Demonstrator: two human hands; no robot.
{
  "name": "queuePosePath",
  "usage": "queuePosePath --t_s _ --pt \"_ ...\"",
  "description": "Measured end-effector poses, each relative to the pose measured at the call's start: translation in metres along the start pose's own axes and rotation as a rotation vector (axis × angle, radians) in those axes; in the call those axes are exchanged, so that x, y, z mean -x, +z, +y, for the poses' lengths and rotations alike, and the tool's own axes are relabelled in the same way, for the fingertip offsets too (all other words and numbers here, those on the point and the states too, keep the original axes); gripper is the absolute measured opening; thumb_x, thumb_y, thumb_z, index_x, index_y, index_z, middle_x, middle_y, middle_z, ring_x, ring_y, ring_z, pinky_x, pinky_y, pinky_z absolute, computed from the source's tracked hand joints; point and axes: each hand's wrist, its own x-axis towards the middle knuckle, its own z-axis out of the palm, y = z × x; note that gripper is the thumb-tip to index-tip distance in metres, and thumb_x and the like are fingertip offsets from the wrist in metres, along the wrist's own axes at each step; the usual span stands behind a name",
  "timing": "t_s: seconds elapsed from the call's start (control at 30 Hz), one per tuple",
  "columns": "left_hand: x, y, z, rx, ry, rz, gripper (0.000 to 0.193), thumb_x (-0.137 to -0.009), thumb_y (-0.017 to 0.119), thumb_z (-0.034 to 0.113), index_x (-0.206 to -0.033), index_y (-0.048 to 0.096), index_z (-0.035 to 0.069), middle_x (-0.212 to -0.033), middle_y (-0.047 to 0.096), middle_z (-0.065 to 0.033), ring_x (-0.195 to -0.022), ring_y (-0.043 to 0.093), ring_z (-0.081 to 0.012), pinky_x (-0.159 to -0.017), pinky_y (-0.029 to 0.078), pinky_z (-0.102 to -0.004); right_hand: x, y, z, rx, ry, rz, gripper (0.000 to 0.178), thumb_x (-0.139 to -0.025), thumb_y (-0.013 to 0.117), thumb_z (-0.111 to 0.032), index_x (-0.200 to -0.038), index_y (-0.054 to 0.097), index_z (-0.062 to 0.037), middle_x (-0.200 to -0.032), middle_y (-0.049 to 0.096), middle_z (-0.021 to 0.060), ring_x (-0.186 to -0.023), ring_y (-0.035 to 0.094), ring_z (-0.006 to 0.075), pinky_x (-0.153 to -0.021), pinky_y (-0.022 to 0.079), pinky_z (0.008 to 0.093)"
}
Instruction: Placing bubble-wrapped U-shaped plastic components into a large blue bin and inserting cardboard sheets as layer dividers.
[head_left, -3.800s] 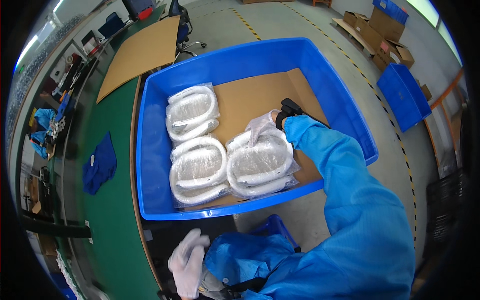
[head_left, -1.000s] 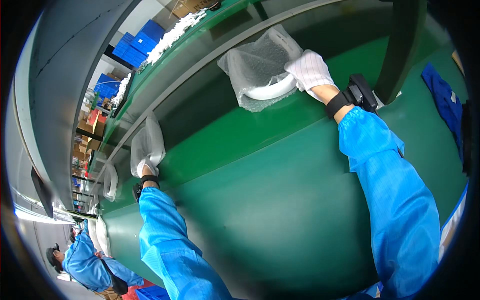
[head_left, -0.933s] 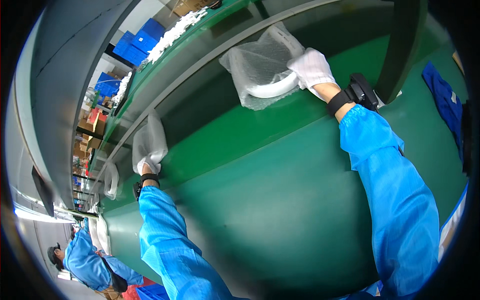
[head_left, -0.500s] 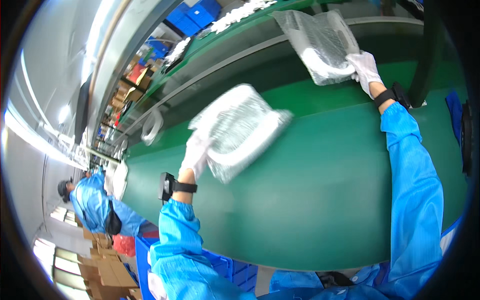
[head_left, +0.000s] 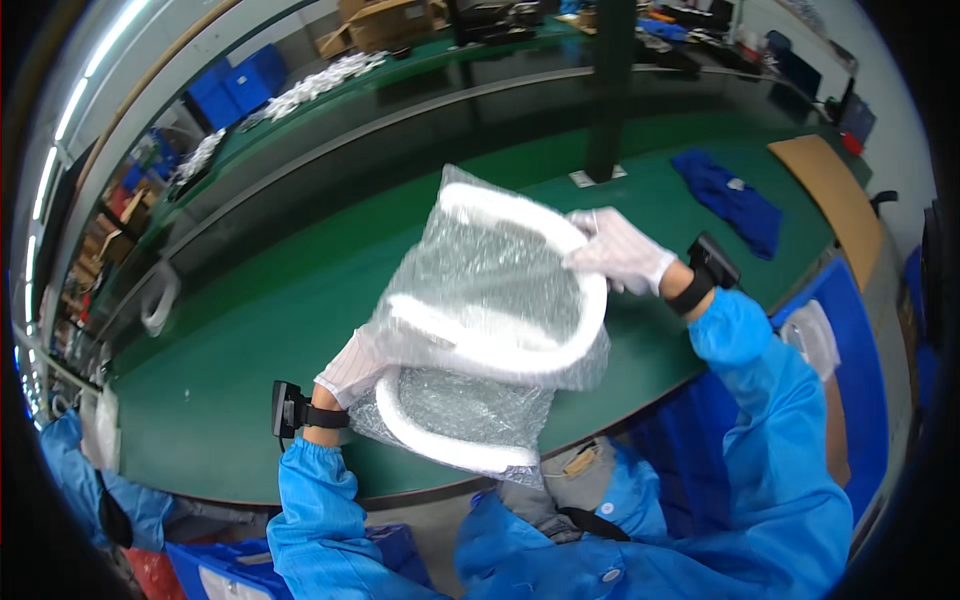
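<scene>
In front of me are two white U-shaped parts, each in a clear bubble-wrap bag, overlapping over the table's near side. My gloved right hand (head_left: 622, 250) grips the upper U-shaped part (head_left: 597, 305) by its right rim, fingers partly tucked behind it. The lower U-shaped part (head_left: 425, 437) sits nearer my body and is partly covered by the upper one. My gloved left hand (head_left: 357, 366) is closed on its bag's left side, close to where the two bags meet; its fingertips are hidden by the plastic.
A green worktable (head_left: 240, 400) runs across. A blue cloth (head_left: 730, 203) and brown cardboard (head_left: 835, 205) lie right, near a dark post (head_left: 608, 100). Another white curved part (head_left: 158, 300) leans far left. A blue bin (head_left: 865, 390) stands right; a co-worker (head_left: 75, 470) is at left.
My hands were wide apart with one bagged part each. Both parts have come together before me, the right one brought in from the far shelf edge. The view has swung to the right.
</scene>
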Motion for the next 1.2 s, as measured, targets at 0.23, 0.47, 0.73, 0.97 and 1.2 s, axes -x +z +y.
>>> queuePosePath --t_s 0.23,0.47,0.73,0.97,1.2 --pt "-0.085 -0.013 0.042 0.624 -0.412 0.057 0.04 -0.09 0.058 0.03 -0.119 0.061 0.003 -0.113 0.06 -0.015 -0.101 0.06 -0.0326 -0.089 0.047 -0.0356 0.063 0.004 0.018 0.156 0.131 0.095 0.032 -0.077 0.068 -0.018 -0.101 0.062 0.0028 -0.062 0.062 0.0109 -0.047 0.06 0.0175 -0.042 0.048 0.0301" --pt "-0.084 0.001 0.038 0.197 -0.201 0.238 0.03 -0.093 0.052 0.023 -0.113 0.064 0.004 -0.107 0.064 -0.0145 -0.097 0.062 -0.0343 -0.083 0.051 -0.0398 0.046 0.04 0.057 0.767 -0.214 0.14 0.027 -0.094 0.046 -0.026 -0.09 0.058 -0.0012 -0.085 0.056 0.0247 -0.078 0.058 0.0387 -0.069 0.049 0.0453" --pt "-0.09 -0.055 0.116 0.395 -0.799 0.572 0.043 -0.09 0.058 0.027 -0.125 0.056 0.002 -0.117 0.062 -0.0215 -0.106 0.062 -0.0349 -0.089 0.051 -0.0371 0.042 0.001 0.061 0.54 -0.321 -0.16 0.039 -0.1 0.034 -0.025 -0.125 0.051 -0.0002 -0.089 0.058 0.0208 -0.079 0.06 0.0304 -0.072 0.049 0.0426" --pt "-0.064 -0.03 0.183 -0.155 -0.553 0.234 0.063 -0.087 0.058 0.039 -0.141 0.042 0.01 -0.143 0.04 -0.0242 -0.129 0.037 -0.0502 -0.104 0.031 -0.0611 0.04 -0.005 0.018 0.657 -0.28 0.048 0.037 -0.094 0.047 -0.028 -0.128 0.053 -0.0144 -0.115 0.058 0.0188 -0.092 0.062 0.0332 -0.075 0.054 0.0379" --pt "-0.045 -0.001 0.171 -0.236 -0.767 0.312 0.057 -0.09 0.054 0.035 -0.142 0.042 0.015 -0.147 0.037 -0.0212 -0.133 0.033 -0.0489 -0.105 0.031 -0.058 0.021 0.078 -0.003 0.758 -0.113 0.125 0.07 -0.087 0.051 -0.058 -0.124 0.047 0.0012 -0.107 0.06 0.0259 -0.101 0.059 0.0419 -0.089 0.047 0.0439"
